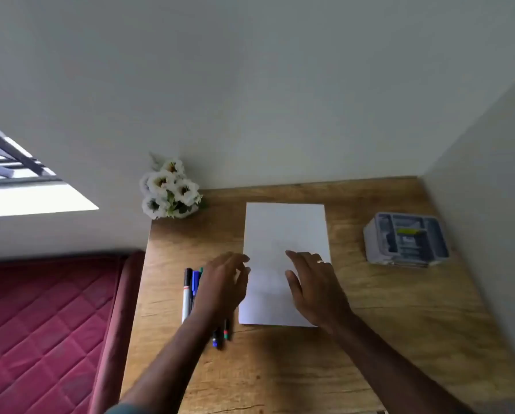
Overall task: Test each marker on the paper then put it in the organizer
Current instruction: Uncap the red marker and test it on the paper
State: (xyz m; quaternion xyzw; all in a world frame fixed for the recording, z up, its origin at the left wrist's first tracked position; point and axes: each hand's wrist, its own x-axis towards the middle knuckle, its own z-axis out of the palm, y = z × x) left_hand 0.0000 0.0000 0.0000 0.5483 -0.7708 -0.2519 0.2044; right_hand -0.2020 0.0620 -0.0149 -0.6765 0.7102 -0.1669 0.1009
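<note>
Your markers (pixel 190 289) lie in a small side-by-side row near the left edge of the wooden surface (pixel 384 339), just beside the left edge of the paper (pixel 283 234). You can make out a white-barrelled one with a black cap and a blue one next to it; the rest are partly hidden beneath your left hand (pixel 223 285). That hand hovers over the markers with its fingers loosely spread, holding nothing. Your right hand (pixel 314 286) is over the lower half of the paper, fingers straight and apart, a ring on one of them. The white sheet lies flat in the middle of the surface. The grey organizer (pixel 407 239) sits near the right edge, well apart from the paper. A bunch of white flowers (pixel 169 189) stands at the far left corner. A red quilted bed (pixel 41 324) lies beyond the left edge.
</note>
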